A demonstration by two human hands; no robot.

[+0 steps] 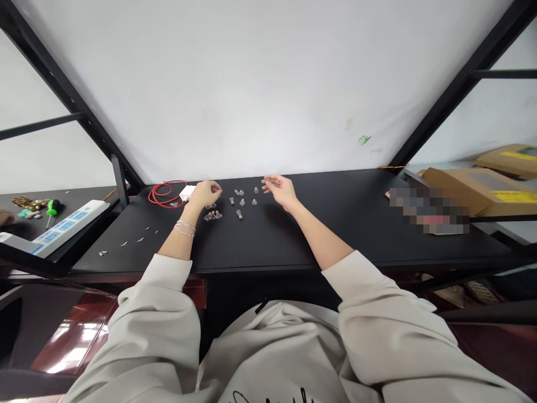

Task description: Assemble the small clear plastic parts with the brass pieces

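Small clear glass bottles with cork stoppers lie and stand on the black table (293,240). My left hand (205,194) hovers over the left cluster of bottles (213,215), its fingers curled together; anything between them is hidden. To the right, my right hand (281,190) is just above the table with loosely bent fingers apart, and I see nothing clear in it. A standing bottle (255,191) is nearest to its fingertips. Between my hands are several more bottles, among them a tilted bottle (239,214) with its cork toward me.
A white charger block (187,193) with a coiled red cable (156,196) sits behind my left hand. Tiny loose pieces (140,240) lie front left. Beyond the left frame are a power strip (67,226) and a green screwdriver (51,208). Cardboard boxes (465,187) are at right.
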